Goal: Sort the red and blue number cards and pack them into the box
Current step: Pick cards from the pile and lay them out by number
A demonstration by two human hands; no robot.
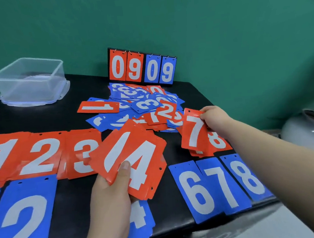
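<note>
Sorting partly done, packing not begun. Red piles [40,156] 1, 2, 3 lie at mid left, blue piles [214,185] 6, 7, 8 at lower right. A mixed heap [141,103] remains unsorted at centre, below the scoreboard [142,67]. The left hand [109,194] grasps a red 4 stack [131,158]. The right hand [214,120] pinches a red 7 card [192,131] at centre right. The clear box [5,87], upper left, shows no cards inside.

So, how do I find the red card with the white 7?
On the black table, look right, behind the blue 6, 7 and 8 cards. The red 7 card is the one pinched by the right hand, overlapping the red 8 card.
</note>
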